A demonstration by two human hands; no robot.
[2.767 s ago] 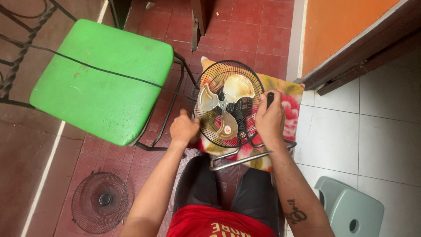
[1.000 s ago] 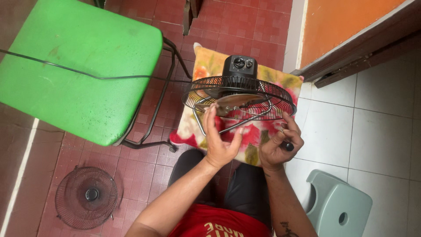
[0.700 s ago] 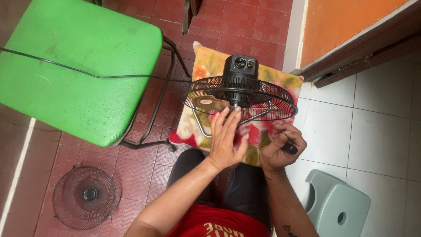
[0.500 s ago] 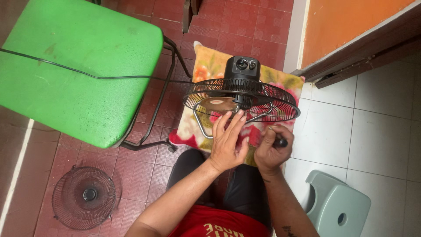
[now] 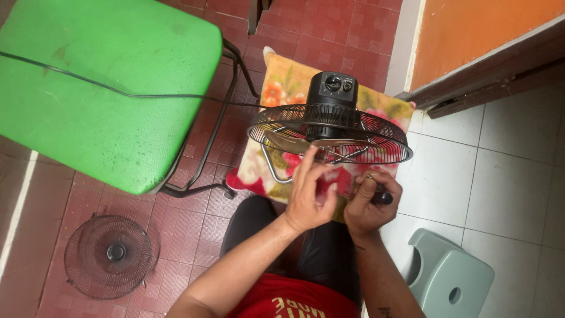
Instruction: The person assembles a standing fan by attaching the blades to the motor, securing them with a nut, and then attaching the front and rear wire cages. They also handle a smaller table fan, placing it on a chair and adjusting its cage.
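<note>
Your right hand (image 5: 369,203) clenches a dark tool handle (image 5: 381,198) just below the fan grille (image 5: 329,134); your left hand (image 5: 308,194), fingers open, is equally near, over the floral cushion (image 5: 282,88).

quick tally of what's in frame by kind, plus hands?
Fan: 1
Loose grille: 1
Green chair: 1
Grey stool: 1
Floral cushion: 1
Dark-handled tool: 1
Cord: 1
Hands: 2, left hand, right hand
Total: 9
</note>
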